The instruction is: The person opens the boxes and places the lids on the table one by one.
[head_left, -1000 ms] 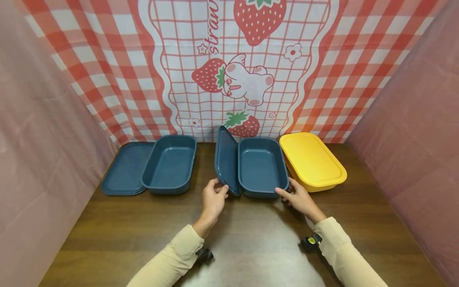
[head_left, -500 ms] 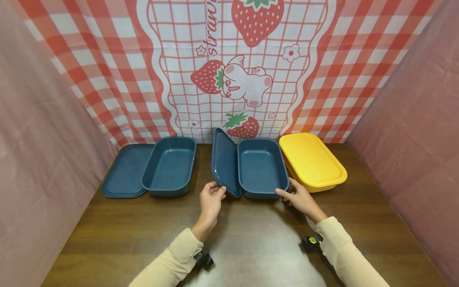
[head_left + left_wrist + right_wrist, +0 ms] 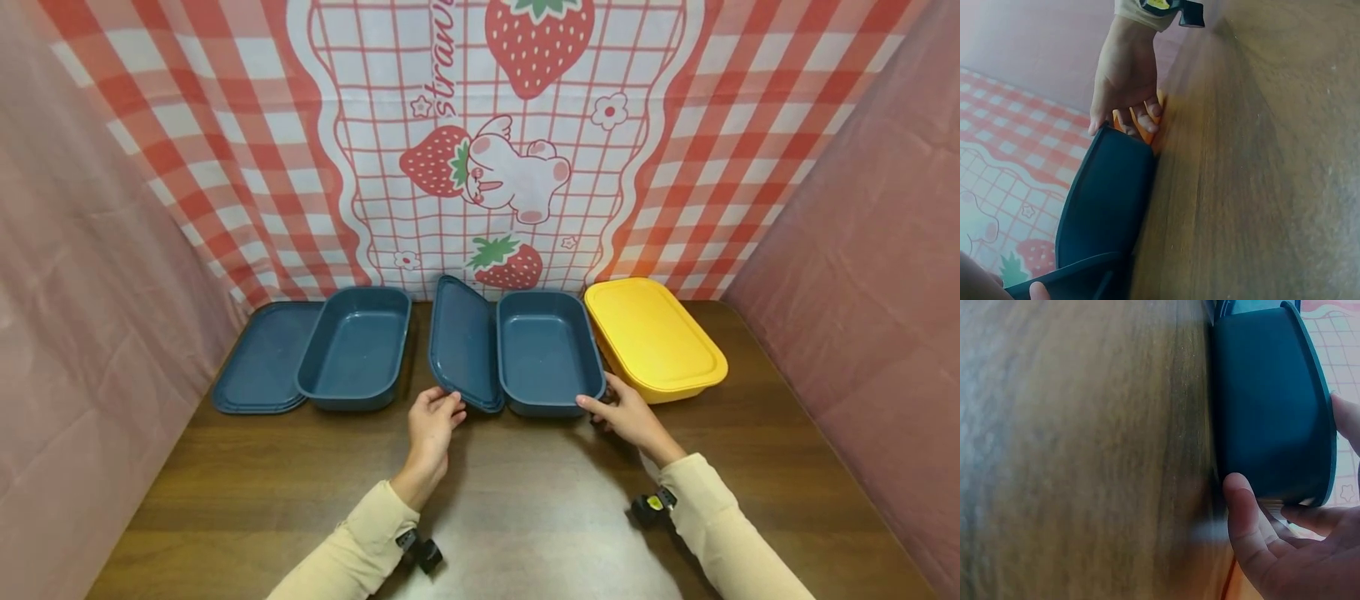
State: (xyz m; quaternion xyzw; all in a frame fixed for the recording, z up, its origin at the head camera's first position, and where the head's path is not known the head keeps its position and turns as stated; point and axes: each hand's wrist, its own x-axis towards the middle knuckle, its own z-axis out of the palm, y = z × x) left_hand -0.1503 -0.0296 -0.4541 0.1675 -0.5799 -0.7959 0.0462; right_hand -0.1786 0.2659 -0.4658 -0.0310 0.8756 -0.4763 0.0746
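Note:
In the head view my left hand [image 3: 432, 429] pinches the near left corner of a dark blue lid [image 3: 465, 346]. The lid is tilted, its left side raised and its right edge low beside a blue rectangular food container [image 3: 551, 410]. My right hand [image 3: 630, 417] grips that container's near right corner. Seen from the right wrist, the thumb lies at the rim and the other fingers [image 3: 1242, 509] are around the corner of the container [image 3: 1269, 406]. Nothing lies inside the container. In the left wrist view only the left fingertips show at the lid's edge [image 3: 1082, 275].
A second open blue container [image 3: 352, 400] stands to the left, overlapping a flat blue lid [image 3: 262, 358]. A yellow lidded container [image 3: 656, 333] stands close on the right. A checked strawberry cloth [image 3: 517, 167] hangs behind the wooden table [image 3: 525, 517].
My left hand has moved left and slightly down with the lid's raised side, so the lid leans flatter toward the table. My right hand stays at the container's corner.

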